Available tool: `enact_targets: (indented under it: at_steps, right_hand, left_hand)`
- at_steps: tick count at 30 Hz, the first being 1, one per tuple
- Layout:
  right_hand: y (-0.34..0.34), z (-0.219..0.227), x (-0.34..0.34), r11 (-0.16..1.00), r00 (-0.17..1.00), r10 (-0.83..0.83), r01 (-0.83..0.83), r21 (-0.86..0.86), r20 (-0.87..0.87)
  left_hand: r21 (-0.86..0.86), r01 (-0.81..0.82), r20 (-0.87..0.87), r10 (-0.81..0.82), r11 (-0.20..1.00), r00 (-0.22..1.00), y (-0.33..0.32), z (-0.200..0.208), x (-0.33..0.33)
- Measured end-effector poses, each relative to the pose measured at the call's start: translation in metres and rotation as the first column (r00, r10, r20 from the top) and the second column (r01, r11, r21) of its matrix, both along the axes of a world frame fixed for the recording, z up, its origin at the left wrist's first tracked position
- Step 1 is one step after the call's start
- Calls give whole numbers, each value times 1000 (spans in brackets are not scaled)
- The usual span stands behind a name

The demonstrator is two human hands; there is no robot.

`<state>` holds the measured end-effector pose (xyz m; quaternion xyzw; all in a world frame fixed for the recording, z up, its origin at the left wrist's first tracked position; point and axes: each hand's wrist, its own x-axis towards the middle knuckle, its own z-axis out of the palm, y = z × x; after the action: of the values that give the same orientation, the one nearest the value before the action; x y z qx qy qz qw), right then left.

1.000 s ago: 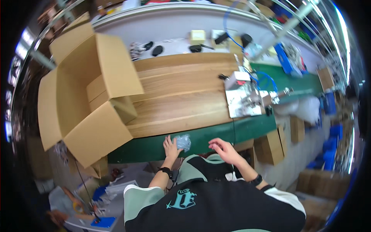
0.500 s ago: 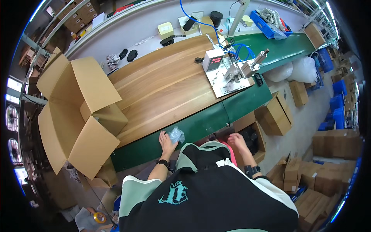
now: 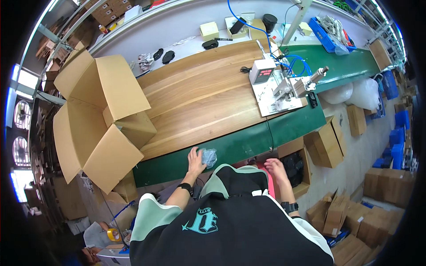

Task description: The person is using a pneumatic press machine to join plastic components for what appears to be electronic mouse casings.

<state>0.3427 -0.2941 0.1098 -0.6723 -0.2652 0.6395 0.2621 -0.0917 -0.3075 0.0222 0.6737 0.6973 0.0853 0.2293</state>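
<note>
My left hand (image 3: 195, 163) is at the front green edge of the workbench, with its thumb and fingers around the left side of a small crumpled clear plastic bag (image 3: 209, 157). What the bag contains is too blurred to make out. My right hand (image 3: 276, 169) is off the bench edge, its fingers loosely bent and apart, with nothing visible in them. It hangs beside an open cardboard box of black parts (image 3: 293, 168), to the right of my body.
A large open carton (image 3: 113, 166) stands at the bench's left end, by a wooden board (image 3: 199, 93). A press fixture (image 3: 284, 91) with blue air hoses stands right of the board. Behind lie a blue crate (image 3: 326, 39) and black pieces (image 3: 168, 56). Cartons (image 3: 328, 142) crowd the right-hand floor.
The whole view has shifted, so bench things appear farther right. My left hand stays by the plastic bag. My right hand remains near the box of black parts, its fingers slightly straighter.
</note>
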Motion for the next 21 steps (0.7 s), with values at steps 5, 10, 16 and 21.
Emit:
enact_targets:
  at_steps: [5,10,16,21]
  right_hand:
    - [100,71,-30,961,990,136,-140,237,33]
    - [212,116,-118,879,936,351,-334,340,11]
    - [349,140,-259,613,795,594,-549,569,127]
    - [479,43,-386,424,796,578,-480,768,179]
  left_hand:
    - [-18,202,47,-201,979,979,48,27,-27]
    - [137,31,-53,-24,990,998,163,28,-84]
    - [316,-334,-181,402,888,898,232,-31,-129]
    - [166,-412,-215,441,896,872,232,-37,-119]
